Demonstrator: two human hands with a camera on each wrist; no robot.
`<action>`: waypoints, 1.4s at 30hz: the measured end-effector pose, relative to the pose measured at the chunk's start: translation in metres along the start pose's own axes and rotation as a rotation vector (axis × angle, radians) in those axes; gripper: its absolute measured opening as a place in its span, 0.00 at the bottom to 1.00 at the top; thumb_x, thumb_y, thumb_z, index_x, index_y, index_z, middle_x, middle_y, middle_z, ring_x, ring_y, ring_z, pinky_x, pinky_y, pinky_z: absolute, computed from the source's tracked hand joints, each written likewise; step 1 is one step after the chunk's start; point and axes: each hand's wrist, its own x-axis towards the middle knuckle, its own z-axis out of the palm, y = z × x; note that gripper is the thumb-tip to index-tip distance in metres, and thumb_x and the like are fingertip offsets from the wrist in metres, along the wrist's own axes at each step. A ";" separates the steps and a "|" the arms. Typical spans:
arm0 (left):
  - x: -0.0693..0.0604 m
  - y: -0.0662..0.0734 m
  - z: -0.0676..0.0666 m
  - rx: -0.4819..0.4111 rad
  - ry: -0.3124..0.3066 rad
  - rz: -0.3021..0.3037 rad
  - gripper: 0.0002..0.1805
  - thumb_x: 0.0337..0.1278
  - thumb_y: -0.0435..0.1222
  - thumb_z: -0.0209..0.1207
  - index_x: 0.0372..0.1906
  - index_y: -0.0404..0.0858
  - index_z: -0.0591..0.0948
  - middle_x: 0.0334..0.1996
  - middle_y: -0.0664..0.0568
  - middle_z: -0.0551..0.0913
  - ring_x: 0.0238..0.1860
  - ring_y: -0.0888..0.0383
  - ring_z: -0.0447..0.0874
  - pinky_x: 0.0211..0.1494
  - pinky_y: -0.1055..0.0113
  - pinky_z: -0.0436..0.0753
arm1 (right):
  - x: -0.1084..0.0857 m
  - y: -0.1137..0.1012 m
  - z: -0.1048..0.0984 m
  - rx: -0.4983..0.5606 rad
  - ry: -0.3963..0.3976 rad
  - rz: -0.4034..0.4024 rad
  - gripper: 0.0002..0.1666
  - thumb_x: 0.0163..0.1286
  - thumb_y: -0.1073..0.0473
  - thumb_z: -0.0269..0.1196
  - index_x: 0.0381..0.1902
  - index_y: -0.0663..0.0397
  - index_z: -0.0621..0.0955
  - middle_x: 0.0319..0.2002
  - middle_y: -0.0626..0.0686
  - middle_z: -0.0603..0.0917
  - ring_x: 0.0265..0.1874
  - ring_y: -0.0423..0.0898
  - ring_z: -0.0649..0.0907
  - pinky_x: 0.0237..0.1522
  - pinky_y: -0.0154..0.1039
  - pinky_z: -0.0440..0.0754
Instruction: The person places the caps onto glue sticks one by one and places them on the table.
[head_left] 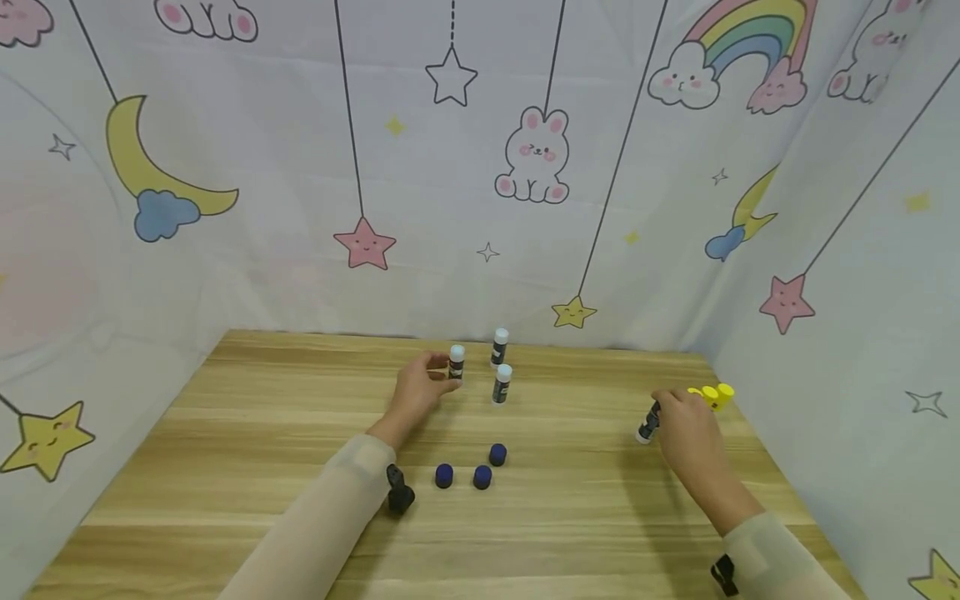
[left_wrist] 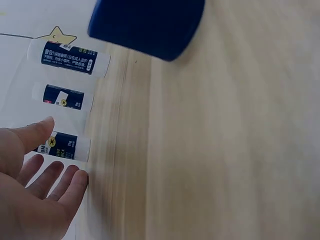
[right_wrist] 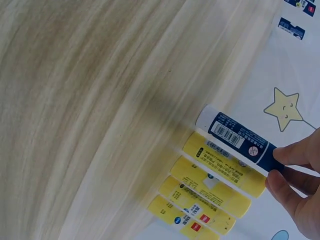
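Observation:
My left hand (head_left: pixel 422 385) is spread around an uncapped glue stick (head_left: pixel 456 364) with a navy label and white top. In the left wrist view the thumb (left_wrist: pixel 37 135) crosses in front of the stick, while the other fingers extend below it. Two similar uncapped glue sticks, the back one (head_left: pixel 499 347) and the front one (head_left: pixel 502 384), stand upright to its right. At the right side, my right hand (head_left: pixel 686 429) pinches another glue stick (right_wrist: pixel 235 134) by its dark blue cap, between thumb and fingers. That stick is slightly tilted, its white base downward.
Several yellow glue sticks (right_wrist: pixel 217 187) stand in a row beside the right hand, near the table's right edge. Three dark blue caps, the left one (head_left: pixel 444 476), middle one (head_left: pixel 482 477) and right one (head_left: pixel 498 454), lie on the wooden table (head_left: pixel 570 517). Patterned cloth (head_left: pixel 300 167) hangs behind.

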 end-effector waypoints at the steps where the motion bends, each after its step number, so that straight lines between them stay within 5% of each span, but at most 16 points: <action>1: 0.001 0.000 0.001 -0.004 -0.004 -0.004 0.29 0.56 0.34 0.73 0.62 0.37 0.78 0.59 0.41 0.81 0.57 0.44 0.83 0.60 0.50 0.82 | -0.001 0.000 0.000 -0.001 0.005 0.001 0.14 0.60 0.79 0.64 0.46 0.73 0.84 0.44 0.70 0.85 0.40 0.69 0.84 0.45 0.60 0.85; 16: 0.009 0.000 0.013 0.024 0.022 0.025 0.23 0.58 0.31 0.71 0.58 0.35 0.80 0.54 0.41 0.85 0.53 0.44 0.85 0.58 0.52 0.83 | -0.009 -0.004 -0.005 0.106 0.038 0.082 0.20 0.60 0.76 0.68 0.51 0.73 0.81 0.48 0.72 0.82 0.44 0.69 0.83 0.45 0.62 0.83; 42: 0.011 -0.006 0.007 0.012 0.037 0.081 0.17 0.61 0.34 0.70 0.53 0.35 0.83 0.48 0.43 0.87 0.51 0.46 0.84 0.57 0.52 0.83 | -0.017 -0.029 -0.010 0.130 0.028 0.120 0.23 0.62 0.66 0.72 0.55 0.64 0.81 0.50 0.65 0.84 0.47 0.65 0.84 0.45 0.60 0.84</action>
